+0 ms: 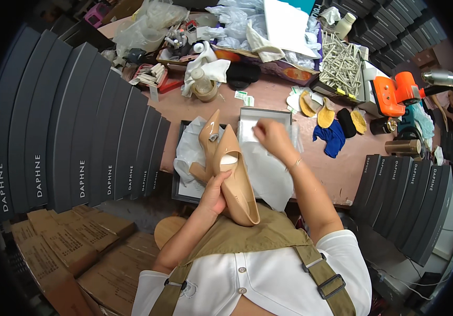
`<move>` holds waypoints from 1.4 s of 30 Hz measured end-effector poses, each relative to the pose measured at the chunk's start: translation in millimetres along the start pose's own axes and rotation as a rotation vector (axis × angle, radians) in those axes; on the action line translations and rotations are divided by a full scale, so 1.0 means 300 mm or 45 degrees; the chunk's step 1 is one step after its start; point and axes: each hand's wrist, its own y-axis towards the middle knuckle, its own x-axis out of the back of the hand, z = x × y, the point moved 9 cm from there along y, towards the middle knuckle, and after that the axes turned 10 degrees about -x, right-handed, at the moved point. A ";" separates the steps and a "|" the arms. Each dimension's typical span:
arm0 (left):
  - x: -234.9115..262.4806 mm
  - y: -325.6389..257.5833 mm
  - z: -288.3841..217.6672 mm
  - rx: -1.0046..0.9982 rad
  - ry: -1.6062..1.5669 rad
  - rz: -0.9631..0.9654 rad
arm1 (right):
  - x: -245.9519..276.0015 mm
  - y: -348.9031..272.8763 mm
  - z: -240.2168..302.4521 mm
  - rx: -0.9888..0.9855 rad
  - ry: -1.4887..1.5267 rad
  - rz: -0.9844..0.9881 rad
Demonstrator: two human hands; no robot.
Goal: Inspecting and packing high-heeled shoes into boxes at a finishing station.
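Note:
My left hand [216, 194] is closed around the side of a beige pointed-toe pump [241, 196], held over my lap with the toe pointing away. Something white [229, 158] shows inside its opening, near the toe. Just beyond and to the left, a second beige pump [209, 136] lies on white tissue paper [188, 148] in an open dark shoebox [176, 185]. My right hand [275, 138] is raised over a grey box part with a pale inside [248, 118], its fingers curled in. Whatever those fingers may hold is hidden. White paper [271, 181] hangs below that hand.
Tall rows of dark shoeboxes [74, 126] stand left, with more boxes [403, 203] at right. Brown cartons [79, 237] lie lower left. Across the pink table [310, 174] are a blue cloth [330, 138], yellow pads [325, 113], a jar [203, 84] and a box of pale sticks [340, 62].

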 end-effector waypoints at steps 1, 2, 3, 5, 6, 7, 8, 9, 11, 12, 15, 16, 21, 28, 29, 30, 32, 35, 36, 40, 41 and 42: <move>0.001 -0.007 -0.001 0.048 -0.011 -0.010 | -0.001 0.049 -0.063 0.024 -0.292 -0.049; -0.002 -0.015 -0.008 0.064 -0.013 -0.032 | -0.037 0.084 -0.127 -0.100 -0.510 0.044; -0.008 -0.019 -0.012 0.067 -0.021 -0.018 | -0.091 0.098 -0.206 -0.139 -0.558 0.062; -0.009 -0.030 -0.012 0.074 -0.033 0.007 | -0.236 0.120 -0.384 -0.216 -0.651 0.100; 0.004 -0.031 -0.014 0.038 -0.003 0.007 | -0.249 0.113 -0.400 -0.290 -0.667 0.070; 0.020 -0.025 -0.012 0.006 0.030 0.010 | -0.258 0.127 -0.416 -0.313 -0.626 0.115; 0.028 -0.018 -0.010 -0.019 0.061 0.020 | -0.242 0.141 -0.433 -0.344 -0.593 0.157; 0.018 -0.019 -0.012 -0.010 0.008 0.023 | -0.208 0.137 -0.418 -0.379 -0.566 0.197; -0.015 -0.021 -0.025 0.006 -0.104 0.037 | -0.081 0.091 -0.273 -0.314 0.084 0.236; -0.025 -0.017 -0.025 -0.021 -0.147 0.053 | -0.007 0.054 -0.160 -0.270 0.404 0.261; -0.080 -0.004 -0.022 -0.051 -0.156 0.126 | 0.028 -0.193 0.222 0.407 0.359 0.428; -0.094 -0.001 -0.011 -0.054 -0.127 0.148 | -0.004 -0.260 0.260 0.626 -0.008 0.246; -0.126 -0.004 0.021 -0.271 0.253 0.057 | -0.052 -0.171 0.247 0.383 -0.426 -0.232; 0.008 0.007 0.028 -0.128 0.038 -0.082 | 0.010 -0.106 0.005 0.184 -0.089 0.254; 0.014 0.011 0.030 -0.120 0.045 -0.067 | 0.014 -0.067 -0.110 -0.122 -0.339 0.359; 0.023 0.017 0.026 -0.107 0.067 -0.047 | -0.063 -0.059 -0.203 -0.120 -0.579 0.460; 0.048 0.033 0.024 -0.117 0.083 -0.043 | -0.224 -0.038 -0.358 -0.067 -0.817 0.492; 0.025 0.024 -0.005 -0.169 0.100 -0.068 | -0.262 -0.053 -0.372 -0.027 -0.781 0.241; 0.027 0.030 -0.014 -0.210 0.107 -0.063 | -0.193 -0.054 -0.332 -0.073 -0.754 0.135; 0.005 0.044 0.013 -0.114 0.055 0.006 | 0.186 -0.140 0.031 0.032 0.221 0.160; -0.009 0.037 0.019 -0.103 -0.028 0.038 | 0.140 -0.205 0.145 0.079 0.390 0.472; -0.045 0.034 0.025 -0.084 -0.101 0.089 | 0.098 -0.277 0.237 0.241 0.230 0.568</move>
